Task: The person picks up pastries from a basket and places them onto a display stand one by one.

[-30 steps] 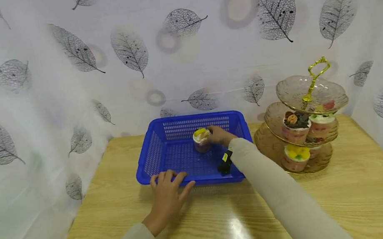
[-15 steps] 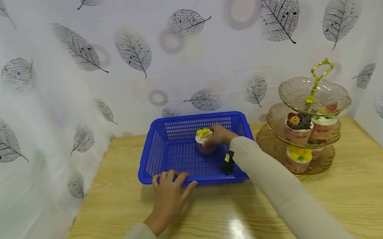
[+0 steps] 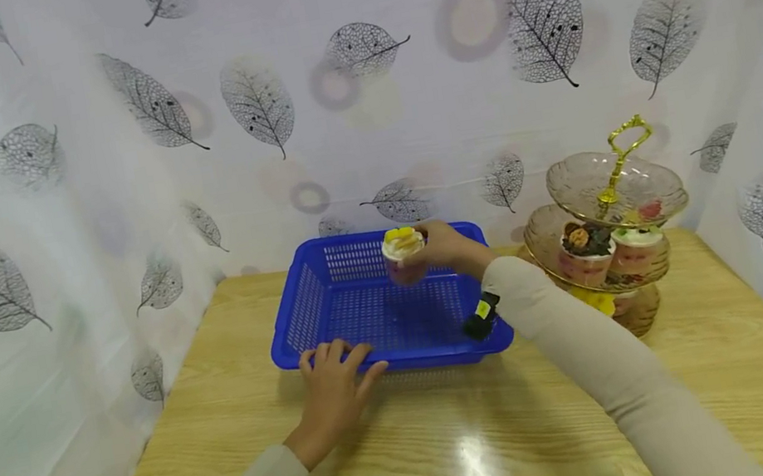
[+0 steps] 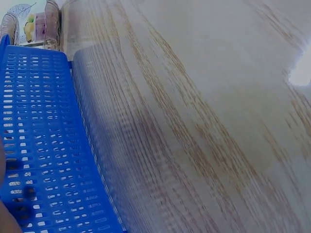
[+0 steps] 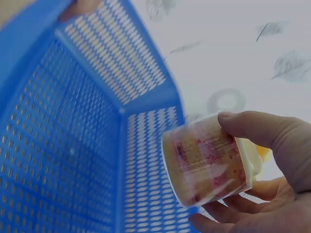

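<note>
A small clear dessert cup (image 3: 404,258) with pink and tan layers, white cream and yellow fruit on top is gripped by my right hand (image 3: 449,246). It is raised over the blue plastic basket (image 3: 285,321), level with the far wall. In the right wrist view, thumb and fingers close around the upper part of the cup (image 5: 206,162), which lies tilted in that view. My left hand (image 3: 332,398) holds the basket's near rim, its fingers bent over the edge and thumb outside. Only a sliver of that hand shows in the left wrist view.
Right of the basket stands a tiered glass stand (image 3: 619,186) with a gold handle. Its middle tier bears a chocolate-topped cup (image 3: 586,263) and a cream-topped cup (image 3: 637,250). A yellow-topped cup (image 3: 599,303) below is partly behind my right sleeve. Patterned curtain surrounds the wooden table (image 3: 733,347).
My right hand has lifted the dessert cup from low inside the basket to about the height of its far rim. The left hand stays on the near rim.
</note>
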A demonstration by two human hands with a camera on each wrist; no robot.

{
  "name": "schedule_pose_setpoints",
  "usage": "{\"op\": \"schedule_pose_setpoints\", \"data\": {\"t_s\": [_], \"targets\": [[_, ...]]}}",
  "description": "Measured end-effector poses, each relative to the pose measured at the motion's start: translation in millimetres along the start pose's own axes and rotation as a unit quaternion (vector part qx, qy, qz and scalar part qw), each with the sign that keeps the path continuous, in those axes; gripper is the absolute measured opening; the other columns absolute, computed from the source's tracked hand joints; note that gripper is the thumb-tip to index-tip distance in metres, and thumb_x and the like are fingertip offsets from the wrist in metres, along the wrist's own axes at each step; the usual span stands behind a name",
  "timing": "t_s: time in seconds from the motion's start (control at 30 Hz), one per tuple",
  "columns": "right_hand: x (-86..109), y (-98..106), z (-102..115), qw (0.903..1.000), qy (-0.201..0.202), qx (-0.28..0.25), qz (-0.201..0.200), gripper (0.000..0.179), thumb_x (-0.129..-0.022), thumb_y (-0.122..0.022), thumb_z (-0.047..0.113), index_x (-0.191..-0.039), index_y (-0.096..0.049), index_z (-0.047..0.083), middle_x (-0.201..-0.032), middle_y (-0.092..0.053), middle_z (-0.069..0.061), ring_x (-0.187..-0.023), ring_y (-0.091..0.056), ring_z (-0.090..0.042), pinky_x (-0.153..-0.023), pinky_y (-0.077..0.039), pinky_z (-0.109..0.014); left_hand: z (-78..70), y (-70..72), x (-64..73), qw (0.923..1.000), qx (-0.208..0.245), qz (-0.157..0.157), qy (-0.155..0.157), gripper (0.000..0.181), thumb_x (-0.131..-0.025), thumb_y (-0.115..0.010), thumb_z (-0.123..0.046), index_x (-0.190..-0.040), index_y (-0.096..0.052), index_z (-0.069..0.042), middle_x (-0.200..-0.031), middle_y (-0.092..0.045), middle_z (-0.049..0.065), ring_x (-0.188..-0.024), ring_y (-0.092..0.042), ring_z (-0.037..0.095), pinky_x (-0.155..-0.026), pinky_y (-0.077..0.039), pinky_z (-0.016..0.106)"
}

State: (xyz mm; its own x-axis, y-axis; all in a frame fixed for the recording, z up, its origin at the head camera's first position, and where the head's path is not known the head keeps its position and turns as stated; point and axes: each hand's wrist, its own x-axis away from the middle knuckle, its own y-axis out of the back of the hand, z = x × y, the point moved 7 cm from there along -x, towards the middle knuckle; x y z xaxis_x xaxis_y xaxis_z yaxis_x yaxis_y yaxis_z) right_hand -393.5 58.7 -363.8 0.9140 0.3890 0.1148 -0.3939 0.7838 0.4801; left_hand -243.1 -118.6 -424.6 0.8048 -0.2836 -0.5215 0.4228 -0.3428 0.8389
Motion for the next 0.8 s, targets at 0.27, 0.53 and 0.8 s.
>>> {"op": "schedule_pose_setpoints", "data": {"t_s": [0.27, 0.53, 0.8], "targets": [[42.8, 28.6, 21.3, 0.9966, 0.035, -0.034, -0.066, 0.064, -0.072, -0.074, 0.020, -0.125, -0.044, 0.004, -0.110, -0.054, -0.013, -0.099, -0.052, -0.025, -0.083, -0.043, -0.036, -2.0, -1.9, -4.5, 1.0000, -0.001, 0.008, -0.001, 0.033, -0.085, -0.050, -0.049, -0.102, -0.061, -0.024, -0.089, -0.054, 0.002, -0.089, -0.048, 0.023, -0.083, -0.026, 0.051], [94.9, 52.2, 15.9, 0.9907, 0.065, -0.009, -0.119, 0.069, -0.074, -0.072, 0.030, -0.132, -0.039, 0.013, -0.121, -0.047, -0.011, -0.109, -0.048, -0.027, -0.084, -0.043, -0.041, -1.8, -1.5, -0.7, 0.9999, 0.006, 0.012, 0.001, 0.031, -0.085, -0.051, -0.048, -0.102, -0.061, -0.023, -0.089, -0.053, 0.002, -0.090, -0.047, 0.024, -0.083, -0.024, 0.051], [143.6, 69.3, -8.5, 0.9844, 0.046, -0.024, -0.168, 0.078, -0.075, -0.068, 0.038, -0.139, -0.027, 0.018, -0.126, -0.043, -0.010, -0.115, -0.045, -0.025, -0.079, -0.047, -0.027, -1.4, -1.7, 0.2, 0.9998, 0.010, 0.015, -0.002, 0.032, -0.086, -0.050, -0.047, -0.102, -0.061, -0.022, -0.088, -0.053, 0.002, -0.090, -0.047, 0.023, -0.084, -0.023, 0.050]]}}
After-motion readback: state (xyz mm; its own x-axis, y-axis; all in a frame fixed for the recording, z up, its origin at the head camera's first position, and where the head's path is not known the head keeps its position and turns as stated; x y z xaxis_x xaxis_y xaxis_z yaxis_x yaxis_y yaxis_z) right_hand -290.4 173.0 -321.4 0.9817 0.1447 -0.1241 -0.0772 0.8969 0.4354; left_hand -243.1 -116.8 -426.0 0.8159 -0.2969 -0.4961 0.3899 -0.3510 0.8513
